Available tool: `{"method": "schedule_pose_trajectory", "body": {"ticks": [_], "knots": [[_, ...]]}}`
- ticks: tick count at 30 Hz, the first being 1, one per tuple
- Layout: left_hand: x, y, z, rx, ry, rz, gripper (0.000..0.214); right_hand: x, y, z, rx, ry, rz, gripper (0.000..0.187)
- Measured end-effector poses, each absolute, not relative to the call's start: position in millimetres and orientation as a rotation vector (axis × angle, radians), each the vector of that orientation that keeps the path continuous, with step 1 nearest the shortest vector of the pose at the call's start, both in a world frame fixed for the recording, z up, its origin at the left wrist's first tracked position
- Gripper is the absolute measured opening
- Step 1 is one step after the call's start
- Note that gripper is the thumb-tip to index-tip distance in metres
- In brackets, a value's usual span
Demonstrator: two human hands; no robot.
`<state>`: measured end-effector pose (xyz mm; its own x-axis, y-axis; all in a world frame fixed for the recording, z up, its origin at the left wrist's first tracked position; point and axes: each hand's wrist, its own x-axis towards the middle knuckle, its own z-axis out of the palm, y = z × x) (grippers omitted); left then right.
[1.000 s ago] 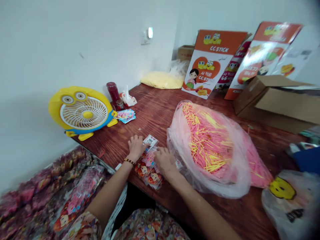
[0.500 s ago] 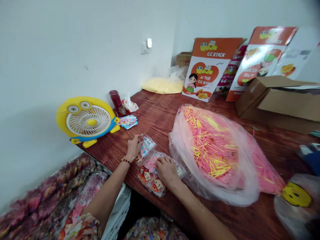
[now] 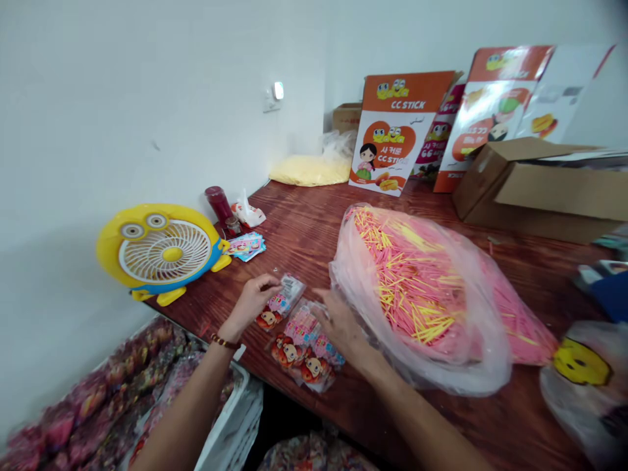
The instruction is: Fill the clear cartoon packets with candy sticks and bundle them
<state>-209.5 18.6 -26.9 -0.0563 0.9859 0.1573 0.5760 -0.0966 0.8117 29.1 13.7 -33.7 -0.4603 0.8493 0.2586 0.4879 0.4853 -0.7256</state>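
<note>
My left hand [image 3: 251, 299] pinches one small clear packet [image 3: 280, 303] printed with a cartoon face, lifting it a little off the wooden table [image 3: 304, 229]. A short stack of the same packets [image 3: 303, 353] lies at the table's front edge. My right hand [image 3: 342, 322] hovers over the right side of that stack, fingers spread and slightly blurred, holding nothing. Just to its right lies a big clear bag of pink and yellow sticks [image 3: 422, 288].
A yellow cartoon desk fan [image 3: 159, 252] stands at the left edge. Behind it are a red cup [image 3: 218, 204] and small cards [image 3: 245, 246]. Printed cartons [image 3: 397, 131], a brown box [image 3: 540, 190] and a yellow bag [image 3: 307, 170] line the back. A crate of filled packets [image 3: 122, 399] sits lower left.
My left hand has drawn one packet off the stack and lifted it. My right hand has risen from pressing on the stack and shifted right toward the stick bag.
</note>
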Motion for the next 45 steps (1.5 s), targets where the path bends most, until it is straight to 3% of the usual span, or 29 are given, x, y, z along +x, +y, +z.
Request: {"method": "schedule_pose_trajectory", "body": {"ticks": [2, 6, 12, 19, 25, 27, 30, 32, 45], "knots": [[-191, 7, -4, 1.726, 1.463, 0.981, 0.018, 35, 21, -14, -1.031, -1.897, 0.848, 0.042], [-152, -10, 23, 1.783, 1.295, 0.818, 0.016, 50, 28, 11, -0.917, -1.889, 1.05, 0.013], [-102, -8, 22, 1.788, 1.257, 0.782, 0.02, 99, 14, 19, -1.027, -1.936, 0.98, 0.008], [-30, -4, 23, 1.832, 1.1, 0.563, 0.031, 181, -10, 13, -1.203, -1.936, 0.903, 0.025], [7, -2, 5, 1.811, 0.999, 0.483, 0.036, 230, 0, -6, -1.253, -1.915, 1.131, 0.038], [14, -5, 2, 1.791, 0.997, 0.498, 0.034, 242, 22, -16, -1.368, -1.983, 1.002, 0.038], [22, -13, -4, 1.796, 0.992, 0.51, 0.033, 255, 62, -28, -1.82, -2.262, 0.437, 0.027], [23, -20, -9, 1.791, 0.991, 0.516, 0.034, 260, 83, -35, -1.968, -2.284, 0.278, 0.026], [4, -32, -26, 1.651, 1.068, 0.582, 0.033, 259, 113, -55, -2.02, -2.44, -0.016, 0.033]]}}
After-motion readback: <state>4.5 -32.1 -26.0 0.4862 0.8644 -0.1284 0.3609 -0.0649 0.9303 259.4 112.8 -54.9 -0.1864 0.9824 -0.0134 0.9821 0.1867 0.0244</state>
